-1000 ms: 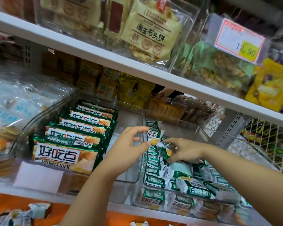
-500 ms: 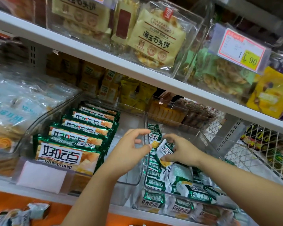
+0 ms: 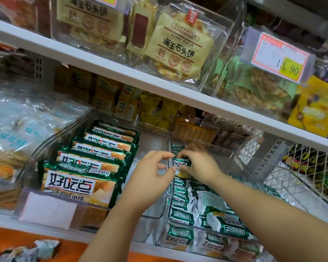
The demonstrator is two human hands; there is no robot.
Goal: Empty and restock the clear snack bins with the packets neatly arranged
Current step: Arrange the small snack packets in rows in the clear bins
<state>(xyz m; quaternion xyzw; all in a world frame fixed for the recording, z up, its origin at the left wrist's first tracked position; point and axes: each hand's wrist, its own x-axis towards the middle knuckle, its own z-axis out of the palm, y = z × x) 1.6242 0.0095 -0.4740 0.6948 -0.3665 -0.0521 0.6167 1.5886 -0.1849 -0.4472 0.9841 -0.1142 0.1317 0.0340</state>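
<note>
- Head view: right hand (image 3: 199, 163) is pinching a small green-and-white foil snack packet (image 3: 182, 163); left hand (image 3: 152, 173) is pinching its left edge.
- Packet is hovering above the upright row (image 3: 179, 191) inside the right clear plastic bin (image 3: 228, 149).
- Risk: an askew insertion would likely topple neighbours, since loose packets (image 3: 213, 203) are crowding the row.

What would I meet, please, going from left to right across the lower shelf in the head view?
Pale blue packets → row of large green packets → left hand → small green packet → right hand → white wire basket.
</note>
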